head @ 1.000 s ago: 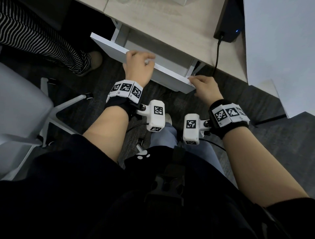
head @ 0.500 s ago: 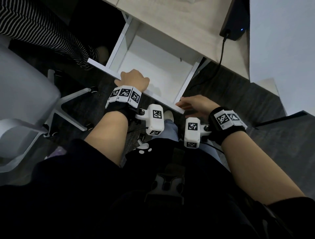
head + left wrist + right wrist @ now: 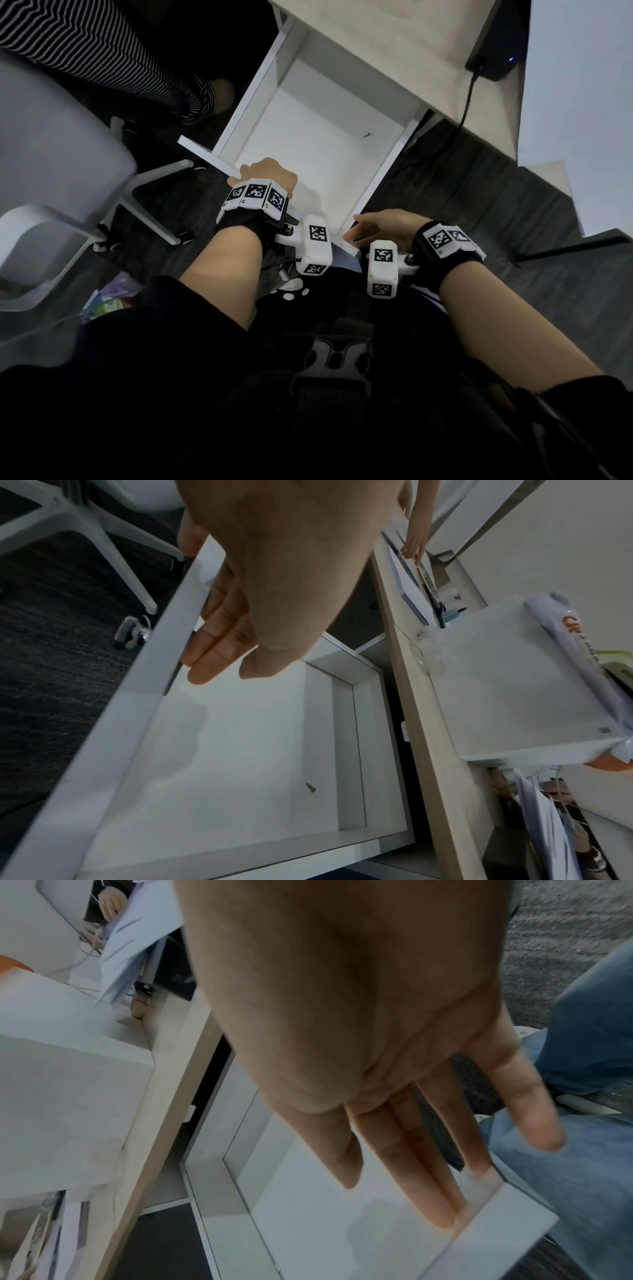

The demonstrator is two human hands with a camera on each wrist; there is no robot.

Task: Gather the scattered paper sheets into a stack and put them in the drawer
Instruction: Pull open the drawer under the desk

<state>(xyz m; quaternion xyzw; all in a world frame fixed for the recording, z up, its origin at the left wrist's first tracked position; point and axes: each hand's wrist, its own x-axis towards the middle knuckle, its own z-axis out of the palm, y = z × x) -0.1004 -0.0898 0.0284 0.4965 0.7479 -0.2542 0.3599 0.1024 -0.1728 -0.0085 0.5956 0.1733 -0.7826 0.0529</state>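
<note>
Gripping the drawer (image 3: 318, 137) front with my curled left hand (image 3: 265, 178), my right hand (image 3: 380, 228) resting flat-fingered at its corner. Paper sheets (image 3: 404, 572) lie on the surface (image 3: 428, 723) above; I judge them light, floppy, best pinched along one squared edge.

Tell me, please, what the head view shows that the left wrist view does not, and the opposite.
Only the head view: both hands at the drawer front, the left hand gripping its top edge and the right hand with straight fingers at its right corner; also a black device with a cable on the desk.

Only the left wrist view: a white paper stack on the desk, and the left fingers curled over the front panel.

Both: the open white drawer, holding only a small dark speck, and the white chair base.
</note>
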